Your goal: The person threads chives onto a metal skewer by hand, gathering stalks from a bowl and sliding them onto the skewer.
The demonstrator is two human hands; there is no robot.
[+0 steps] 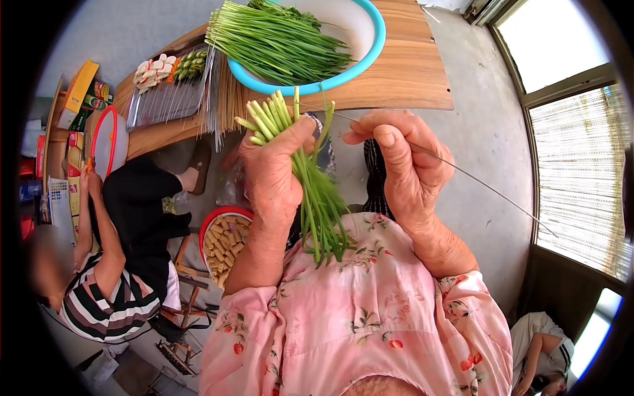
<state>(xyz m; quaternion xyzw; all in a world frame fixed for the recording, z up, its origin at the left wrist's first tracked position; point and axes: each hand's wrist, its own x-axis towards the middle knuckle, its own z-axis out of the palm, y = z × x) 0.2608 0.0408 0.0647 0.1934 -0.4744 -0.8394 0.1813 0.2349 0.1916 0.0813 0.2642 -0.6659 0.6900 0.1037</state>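
Note:
My left hand [269, 173] is closed around a bunch of garlic chives [318, 210], its pale cut ends up and the green leaves hanging down over my lap. Between the thumb and fingers of my right hand [411, 165] is a thin metal skewer [494, 188]. One end of it runs out to the lower right; the other points left to a single chive stalk near the top of the bunch. Whether the tip has pierced that stalk I cannot tell. Just beyond my hands, a blue-rimmed basin [379, 41] holds a large heap of chives [281, 47].
On the wooden table [413, 72], a metal tray [150, 111] bears filled skewers, with bare skewers [215, 89] beside it. A red-rimmed basin [203, 232] of beige pieces stands below left. One person [109, 290] sits at left, another [543, 350] at lower right.

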